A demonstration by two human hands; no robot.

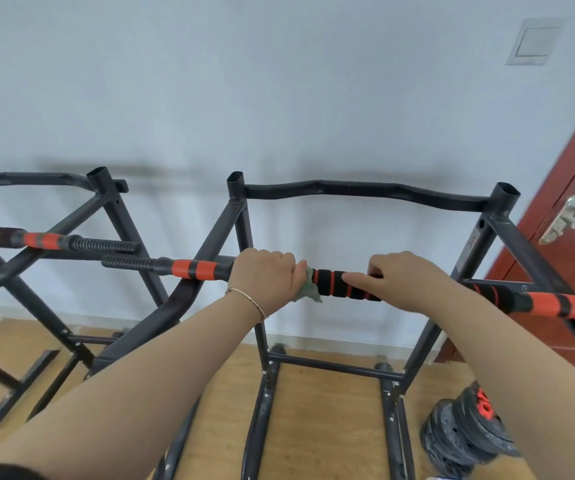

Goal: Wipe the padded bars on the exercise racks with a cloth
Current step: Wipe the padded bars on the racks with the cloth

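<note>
Left hand (265, 280), cloth (308, 289) on padded bar (336, 282)

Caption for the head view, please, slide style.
Left hand grips a green cloth against the padded bar; right hand holds the bar beside it.

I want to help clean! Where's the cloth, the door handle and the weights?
cloth (309, 289): head view, bunched green part.
door handle (561, 220): head view, silver back plate.
weights (459, 434): head view, black plate's face.

The wood floor (331, 427) carries the left rack (114, 209), the right rack (365, 189) beside it, and stacked weight plates (466, 431) far right.
</note>
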